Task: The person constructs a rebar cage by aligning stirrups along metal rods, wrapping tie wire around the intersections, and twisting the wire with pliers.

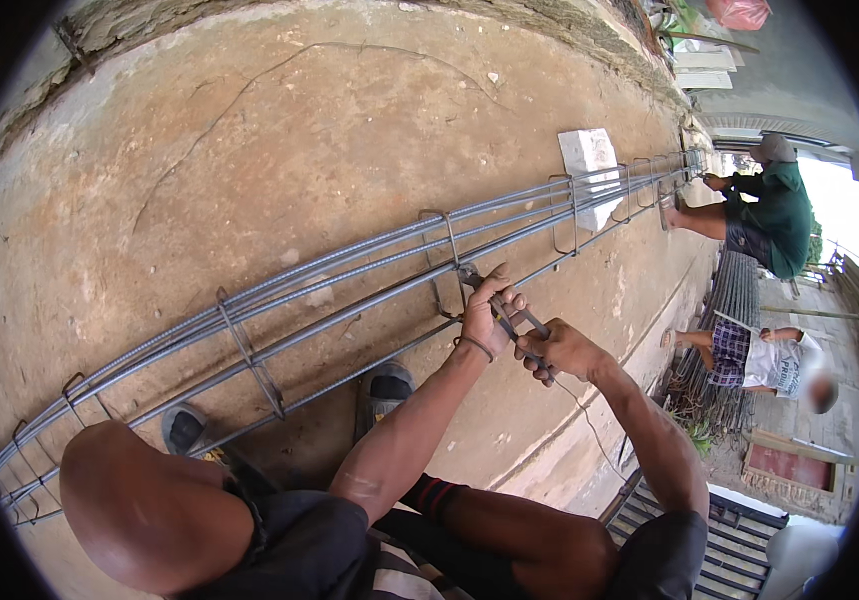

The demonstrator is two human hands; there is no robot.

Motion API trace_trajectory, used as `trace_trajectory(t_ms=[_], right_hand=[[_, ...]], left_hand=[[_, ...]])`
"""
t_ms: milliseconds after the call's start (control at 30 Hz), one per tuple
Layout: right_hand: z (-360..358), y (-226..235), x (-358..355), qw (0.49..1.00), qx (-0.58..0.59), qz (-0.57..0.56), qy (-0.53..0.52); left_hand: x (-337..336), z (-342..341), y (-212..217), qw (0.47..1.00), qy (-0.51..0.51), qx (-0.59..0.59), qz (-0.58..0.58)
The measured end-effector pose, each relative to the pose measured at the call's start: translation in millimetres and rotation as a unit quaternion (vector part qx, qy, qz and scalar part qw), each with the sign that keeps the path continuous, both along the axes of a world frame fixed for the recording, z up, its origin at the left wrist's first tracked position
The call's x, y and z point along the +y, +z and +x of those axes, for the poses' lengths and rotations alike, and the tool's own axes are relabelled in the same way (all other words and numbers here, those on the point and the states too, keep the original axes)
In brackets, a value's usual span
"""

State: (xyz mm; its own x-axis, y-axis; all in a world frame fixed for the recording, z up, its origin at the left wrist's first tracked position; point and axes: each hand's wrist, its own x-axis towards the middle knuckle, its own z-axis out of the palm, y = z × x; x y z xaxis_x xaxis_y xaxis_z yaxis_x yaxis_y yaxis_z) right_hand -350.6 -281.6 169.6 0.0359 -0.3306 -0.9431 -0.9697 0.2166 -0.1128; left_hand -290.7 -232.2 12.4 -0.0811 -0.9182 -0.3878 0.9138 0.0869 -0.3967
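Steel pincers [505,318] in both hands

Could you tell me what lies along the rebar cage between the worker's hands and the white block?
In the head view, one stirrup rings the rebar cage between the hands and the white block.

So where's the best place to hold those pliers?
By the two long handles, from the near side. The pincer pliers point their jaws away at the rebar cage; both hands, left and right, wrap the handles.
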Motion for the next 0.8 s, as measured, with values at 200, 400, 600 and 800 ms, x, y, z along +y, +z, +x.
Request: trace_trajectory(t_ms=[200,400,600,800], right_hand=[[-2,-3,5,0.999,-0.044,-0.003,-0.031],[6,-14,49,0.49,0.215,-0.554,0.637],[-17,-27,11,0.607,0.172,-0.51,0.585],[11,2,-27,0.827,0.073,-0.267,0.49]], left_hand=[[-1,1,-1,0.999,-0.024,-0.024,0.033],[-22,3,11,0.992,-0.006,0.013,0.128],[-35,-4,21,0.978,0.006,0.014,0.209],[-5,6,30,0.996,0.038,0.021,0.081]])
